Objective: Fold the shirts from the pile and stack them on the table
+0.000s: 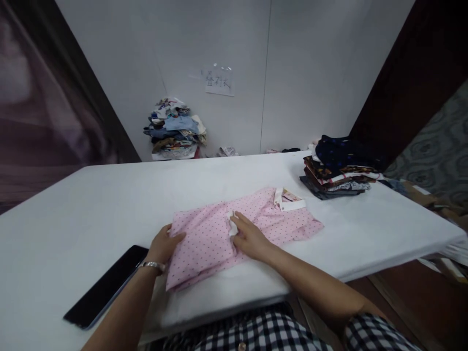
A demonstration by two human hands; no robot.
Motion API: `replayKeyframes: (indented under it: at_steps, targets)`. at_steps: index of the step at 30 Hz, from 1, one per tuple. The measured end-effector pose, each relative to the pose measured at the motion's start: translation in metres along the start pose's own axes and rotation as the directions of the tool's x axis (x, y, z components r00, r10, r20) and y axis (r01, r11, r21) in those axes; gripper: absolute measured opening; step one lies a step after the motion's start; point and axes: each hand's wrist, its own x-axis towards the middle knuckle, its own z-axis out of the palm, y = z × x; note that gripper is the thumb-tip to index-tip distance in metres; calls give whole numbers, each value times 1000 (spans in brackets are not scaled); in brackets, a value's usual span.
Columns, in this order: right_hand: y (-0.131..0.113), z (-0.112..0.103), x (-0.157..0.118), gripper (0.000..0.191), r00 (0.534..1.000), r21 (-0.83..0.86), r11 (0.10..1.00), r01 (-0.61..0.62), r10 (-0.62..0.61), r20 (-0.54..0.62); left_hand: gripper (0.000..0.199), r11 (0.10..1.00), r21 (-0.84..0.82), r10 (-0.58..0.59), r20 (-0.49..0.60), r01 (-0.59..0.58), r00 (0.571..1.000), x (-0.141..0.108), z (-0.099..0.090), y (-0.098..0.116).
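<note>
A pink shirt (204, 239) with small dark dots lies partly folded on the table, its white collar (290, 204) toward the right. My left hand (163, 246) grips the shirt's left edge, thumb on top; the fingers are partly hidden beneath the fabric. On the middle of the shirt, my right hand (250, 237) pinches a white cuff (232, 225) between thumb and fingers.
A dark tablet-like slab (107, 285) lies by my left forearm. On the white table (120, 195), a stack of folded clothes (340, 168) stands at the right. Another clothes pile (175, 129) rises by the wall, below and left of a paper sign (219, 81).
</note>
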Motion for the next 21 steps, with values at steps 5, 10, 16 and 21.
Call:
replayKeyframes:
  at_steps: [5, 10, 16, 21]
  targets:
    - [-19, 11, 13, 59, 969, -280, 929, 242, -217, 117, 65, 1000, -20, -4, -31, 3, 1000, -1, 2, 1]
    - [9, 23, 25, 66, 932, -381, 912, 153, -4, 364, 68, 991, -112, -73, 7, 73, 997, -2, 0, 2]
    - [1, -2, 12, 54, 990, 134, 989, -60, 42, 132, 44, 785, -608, 41, 242, 118, 969, -17, -9, 42]
    - [-4, -51, -7, 60, 962, 792, 572, -214, 265, 69, 50, 726, -680, 348, 232, -104, 908, -49, 18, 126]
